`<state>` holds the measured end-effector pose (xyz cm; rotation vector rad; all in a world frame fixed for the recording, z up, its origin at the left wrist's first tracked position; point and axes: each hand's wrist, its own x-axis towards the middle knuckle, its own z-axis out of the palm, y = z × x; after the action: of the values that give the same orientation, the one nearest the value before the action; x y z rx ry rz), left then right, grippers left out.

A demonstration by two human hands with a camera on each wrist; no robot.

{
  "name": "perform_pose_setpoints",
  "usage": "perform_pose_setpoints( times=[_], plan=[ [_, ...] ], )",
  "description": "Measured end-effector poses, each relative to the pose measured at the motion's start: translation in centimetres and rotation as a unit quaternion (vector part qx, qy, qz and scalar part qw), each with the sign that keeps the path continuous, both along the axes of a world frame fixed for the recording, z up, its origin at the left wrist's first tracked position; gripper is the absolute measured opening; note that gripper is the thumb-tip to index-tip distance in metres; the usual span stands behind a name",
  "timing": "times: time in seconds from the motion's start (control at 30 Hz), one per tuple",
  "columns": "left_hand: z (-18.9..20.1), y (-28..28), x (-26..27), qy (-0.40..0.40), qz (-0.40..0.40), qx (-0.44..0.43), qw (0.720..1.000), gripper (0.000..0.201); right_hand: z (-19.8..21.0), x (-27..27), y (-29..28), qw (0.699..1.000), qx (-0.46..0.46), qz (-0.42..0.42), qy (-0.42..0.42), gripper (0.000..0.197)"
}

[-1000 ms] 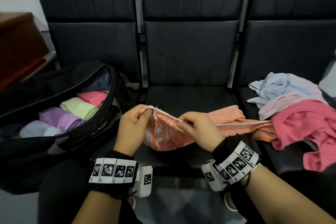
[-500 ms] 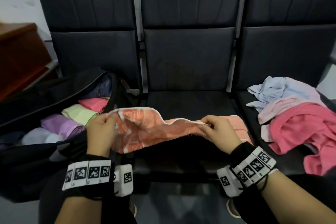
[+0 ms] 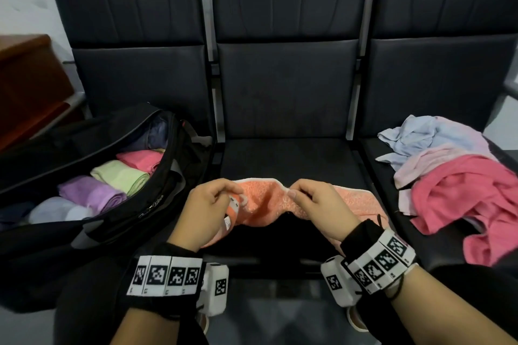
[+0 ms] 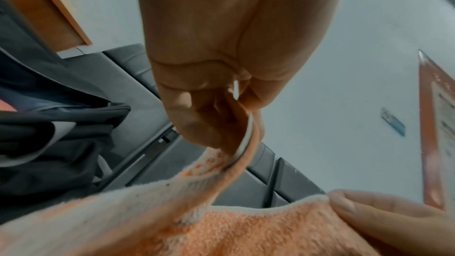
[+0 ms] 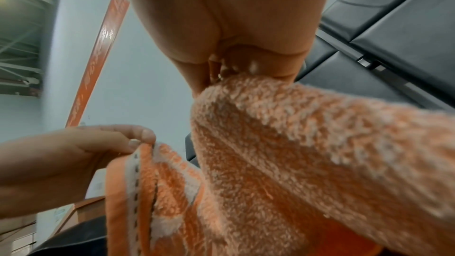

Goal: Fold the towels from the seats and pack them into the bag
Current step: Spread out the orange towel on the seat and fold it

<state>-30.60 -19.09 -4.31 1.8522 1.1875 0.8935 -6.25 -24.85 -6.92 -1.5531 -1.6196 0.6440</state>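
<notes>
An orange towel (image 3: 262, 202) with a white hem hangs between my two hands above the front of the middle seat (image 3: 288, 159). My left hand (image 3: 213, 204) pinches its left end, where a small label shows. My right hand (image 3: 311, 199) pinches the top hem near the middle, and the rest of the towel trails right onto the seat. The left wrist view shows the hem (image 4: 246, 143) caught between thumb and fingers. In the right wrist view the terry cloth (image 5: 307, 133) bunches under my fingers. An open black bag (image 3: 140, 213) on the left seat holds several rolled towels.
A loose heap of pale blue (image 3: 420, 134), light pink and bright pink (image 3: 471, 196) towels lies on the right seat. A brown wooden cabinet (image 3: 28, 78) stands at the far left. Black seat backs rise behind all three seats.
My hands have come closer together after holding the towel stretched wide. The right hand has slid left along the hem, so the towel sags between them.
</notes>
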Motion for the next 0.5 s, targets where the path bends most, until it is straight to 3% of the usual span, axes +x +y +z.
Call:
perform_pose_setpoints(
  times=[0.17,0.3,0.43,0.5],
  plan=[
    [0.8,-1.4,3.0,0.042,-0.08,0.036,0.995,0.04,0.0,-0.8,-0.3,0.997,-0.023,0.076,-0.012,0.015],
    [0.7,-1.8,4.7,0.086,-0.162,0.048,0.982,0.021,0.4,-1.4,-0.4,0.994,-0.01,0.109,-0.025,0.017],
    [0.3,-1.4,5.0,0.106,-0.157,0.041,0.981,0.004,0.9,-1.1,-1.0,0.995,0.006,0.096,0.011,0.013],
    [-0.2,-1.4,5.1,0.119,-0.131,0.054,0.983,0.009,1.1,-1.2,-1.3,0.996,0.013,0.086,0.03,0.006]
  ],
)
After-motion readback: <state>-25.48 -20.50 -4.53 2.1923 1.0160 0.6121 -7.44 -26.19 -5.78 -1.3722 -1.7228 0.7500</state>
